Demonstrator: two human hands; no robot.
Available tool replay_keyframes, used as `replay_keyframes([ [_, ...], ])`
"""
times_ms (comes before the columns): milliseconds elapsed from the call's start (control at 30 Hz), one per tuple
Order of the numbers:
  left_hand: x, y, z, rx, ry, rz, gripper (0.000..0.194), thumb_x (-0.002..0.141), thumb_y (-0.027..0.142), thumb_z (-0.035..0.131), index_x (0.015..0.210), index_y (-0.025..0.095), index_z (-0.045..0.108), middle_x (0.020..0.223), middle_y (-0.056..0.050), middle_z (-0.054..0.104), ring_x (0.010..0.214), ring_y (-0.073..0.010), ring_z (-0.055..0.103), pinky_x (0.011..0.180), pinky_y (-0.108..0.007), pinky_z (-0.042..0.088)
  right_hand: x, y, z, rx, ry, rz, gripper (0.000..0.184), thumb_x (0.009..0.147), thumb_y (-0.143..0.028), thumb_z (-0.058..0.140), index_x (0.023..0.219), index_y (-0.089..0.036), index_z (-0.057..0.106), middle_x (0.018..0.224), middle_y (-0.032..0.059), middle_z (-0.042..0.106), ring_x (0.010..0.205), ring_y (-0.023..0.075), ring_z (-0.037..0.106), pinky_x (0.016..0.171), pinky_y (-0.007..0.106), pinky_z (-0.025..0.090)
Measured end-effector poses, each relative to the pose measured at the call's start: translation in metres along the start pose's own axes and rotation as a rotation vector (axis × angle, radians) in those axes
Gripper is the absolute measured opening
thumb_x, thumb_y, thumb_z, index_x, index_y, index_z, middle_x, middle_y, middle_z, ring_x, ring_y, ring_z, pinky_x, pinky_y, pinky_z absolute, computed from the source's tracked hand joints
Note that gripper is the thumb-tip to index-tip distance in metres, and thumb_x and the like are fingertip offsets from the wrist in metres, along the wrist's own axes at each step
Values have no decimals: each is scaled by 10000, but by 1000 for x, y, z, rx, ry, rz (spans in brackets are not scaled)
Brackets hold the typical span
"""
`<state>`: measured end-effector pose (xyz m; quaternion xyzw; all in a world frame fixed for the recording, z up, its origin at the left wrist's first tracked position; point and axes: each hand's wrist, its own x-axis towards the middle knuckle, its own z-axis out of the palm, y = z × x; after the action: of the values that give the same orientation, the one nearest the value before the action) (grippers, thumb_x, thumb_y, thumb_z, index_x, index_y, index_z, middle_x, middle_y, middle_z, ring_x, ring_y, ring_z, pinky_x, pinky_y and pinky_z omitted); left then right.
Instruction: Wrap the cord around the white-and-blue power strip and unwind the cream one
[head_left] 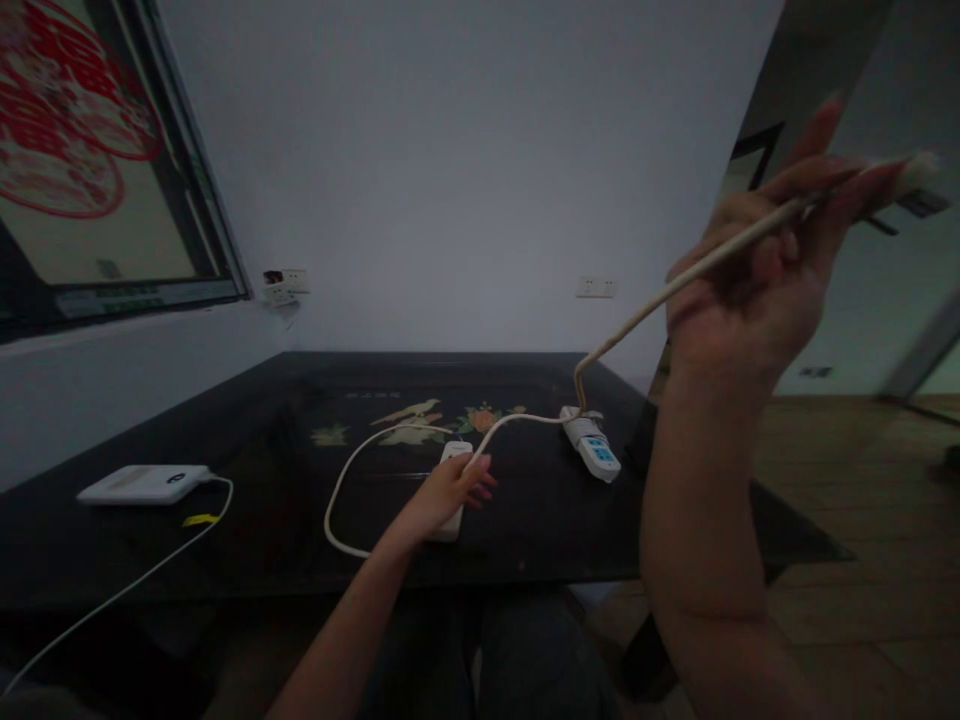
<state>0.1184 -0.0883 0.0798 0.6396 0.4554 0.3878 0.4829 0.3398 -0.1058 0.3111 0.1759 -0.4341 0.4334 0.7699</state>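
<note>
My right hand (pixel 765 240) is raised high at the right, its fingers closed on the white cord (pixel 675 285) and the index finger sticking up. From there the cord runs down to a bend above the table, then left to my left hand (pixel 450 490). That hand is closed around the cord and rests over a white power strip (pixel 455 452), hiding its middle. A loop of the cord lies to the left of it. A second white power strip (pixel 592 445) with blue sockets, cord wound round its far end, lies to the right, touching neither hand.
A dark glossy table (pixel 300 510) with a painted bird and flowers spans the front. On its left lies a white power bank (pixel 146 485) with a thin cable and yellow tag (pixel 200 520). Wall sockets (pixel 596 287) are behind; a window (pixel 112 200) is at the left.
</note>
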Motion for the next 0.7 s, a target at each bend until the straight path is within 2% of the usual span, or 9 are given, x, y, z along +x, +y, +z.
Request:
replay_keyframes([
  [100,25,2,0,-384,-222,-79,492,833,522,552,1062,94,631,658,-4,582,446,-52,458,417,-161,324,-9,-8,4,-123,-54,-3,558,1029,-368,139,888,-153,634,552,-59,485,428,47,382,383,100,367],
  [167,32,-1,-5,-551,-244,-42,425,816,449,614,1038,87,641,530,74,436,362,-9,266,371,-147,189,-14,-17,-4,-285,-49,35,538,1028,-365,166,920,-176,659,505,-53,360,497,71,428,492,113,413],
  [267,26,-8,-15,-709,-104,95,349,799,373,661,1022,106,634,486,110,332,356,-5,175,369,-149,145,-18,-37,-37,-560,-69,211,297,952,-417,448,972,-216,666,483,-69,204,460,112,329,471,184,379],
  [333,14,-10,-22,-724,41,205,332,802,389,662,1007,131,624,488,109,341,357,-7,184,380,-148,165,-16,-50,-72,-699,-68,326,322,893,-490,516,991,-225,669,488,-77,174,425,119,193,384,225,272],
  [400,-2,-10,-27,-627,118,290,343,809,429,648,1002,146,625,484,102,365,359,-15,206,392,-156,179,-11,-57,-111,-840,-28,466,351,875,-525,512,975,-232,677,494,-76,192,414,114,117,354,250,153],
  [433,-10,-9,-27,-530,112,311,359,816,452,632,1005,146,635,482,92,385,362,-22,223,397,-163,184,-8,-57,-130,-898,12,513,367,857,-548,520,946,-230,679,486,-77,200,408,108,93,356,256,113],
  [533,-30,-2,-21,-115,-16,325,386,857,462,565,1015,134,692,488,46,466,408,-62,344,441,-189,264,1,-44,-177,-1038,169,548,432,778,-641,557,758,-218,641,411,-96,192,377,89,70,351,250,66],
  [600,-39,3,-11,154,-126,332,362,889,419,520,1038,156,719,517,17,534,478,-96,446,515,-206,340,6,-26,-196,-1072,204,535,420,726,-625,637,690,-208,595,385,-112,197,358,74,100,340,228,91],
  [700,-48,4,10,403,-328,301,329,909,355,480,1081,212,721,603,-8,635,563,-131,546,580,-214,381,16,-1,-203,-1117,225,522,357,630,-423,811,626,-177,552,386,-114,307,353,52,224,347,198,195],
])
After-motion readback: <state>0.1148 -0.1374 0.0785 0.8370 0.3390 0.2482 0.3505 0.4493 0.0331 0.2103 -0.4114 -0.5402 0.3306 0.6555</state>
